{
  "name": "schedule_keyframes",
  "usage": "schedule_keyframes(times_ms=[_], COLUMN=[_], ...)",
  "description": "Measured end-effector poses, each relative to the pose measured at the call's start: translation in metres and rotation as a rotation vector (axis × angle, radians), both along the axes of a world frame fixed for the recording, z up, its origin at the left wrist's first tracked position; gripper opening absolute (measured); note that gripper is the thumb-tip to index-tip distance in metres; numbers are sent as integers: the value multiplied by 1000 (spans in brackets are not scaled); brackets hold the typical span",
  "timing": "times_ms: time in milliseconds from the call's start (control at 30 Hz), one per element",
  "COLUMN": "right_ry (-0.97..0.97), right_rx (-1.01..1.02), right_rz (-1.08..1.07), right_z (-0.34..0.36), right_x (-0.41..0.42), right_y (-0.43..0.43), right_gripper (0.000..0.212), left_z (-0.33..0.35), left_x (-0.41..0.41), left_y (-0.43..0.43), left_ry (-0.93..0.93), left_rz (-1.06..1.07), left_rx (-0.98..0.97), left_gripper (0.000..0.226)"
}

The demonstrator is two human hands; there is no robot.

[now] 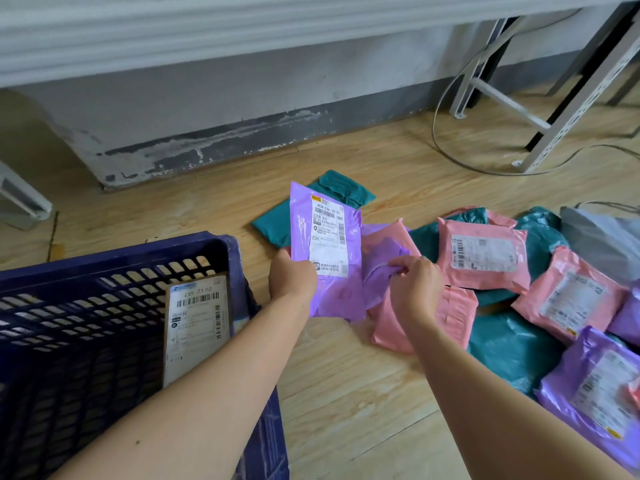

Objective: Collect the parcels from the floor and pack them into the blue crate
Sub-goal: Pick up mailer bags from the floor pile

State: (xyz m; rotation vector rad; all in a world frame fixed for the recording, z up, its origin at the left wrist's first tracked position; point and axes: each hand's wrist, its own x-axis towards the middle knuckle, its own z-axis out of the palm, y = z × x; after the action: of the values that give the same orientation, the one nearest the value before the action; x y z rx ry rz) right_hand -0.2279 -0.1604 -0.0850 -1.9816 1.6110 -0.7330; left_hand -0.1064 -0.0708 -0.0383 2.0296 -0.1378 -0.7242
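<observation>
Purple parcel (323, 244) gripped upright in left hand (291, 277), right hand (414, 282) pinching crumpled purple mailer (381, 271)

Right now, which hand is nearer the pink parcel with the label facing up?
Right. The right hand pinches a purple bag just left of the pink parcel; the left hand holds the labelled purple parcel farther left, toward the blue crate.

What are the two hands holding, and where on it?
The left hand holds a purple parcel by its lower left edge, label facing up. The right hand pinches a crumpled purple parcel at its near edge.
</observation>
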Motion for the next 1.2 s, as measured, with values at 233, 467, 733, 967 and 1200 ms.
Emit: schedule_keyframes(times_ms=[233, 467, 733, 967, 1200], right_ry=[18, -57, -167, -335, -372], right_rx=[-53, -27, -11, 4, 78], right_rz=[-68, -66, 20, 136, 275], right_z=[55, 144, 221, 250, 252], right_x=[-18, -15, 8, 52, 111], right_y=[29, 70, 124, 174, 223], right_gripper=[31, 21, 16, 9, 10], left_z=[56, 125, 170, 186, 179], left_x=[1, 18, 41, 66, 101], left_y=[39, 108, 183, 244, 307], left_ry=[-30, -64, -82, -82, -110], left_rz=[-33, 124, 216, 290, 437], left_rx=[-142, -239, -236, -257, -238], left_gripper=[28, 31, 41, 32, 6])
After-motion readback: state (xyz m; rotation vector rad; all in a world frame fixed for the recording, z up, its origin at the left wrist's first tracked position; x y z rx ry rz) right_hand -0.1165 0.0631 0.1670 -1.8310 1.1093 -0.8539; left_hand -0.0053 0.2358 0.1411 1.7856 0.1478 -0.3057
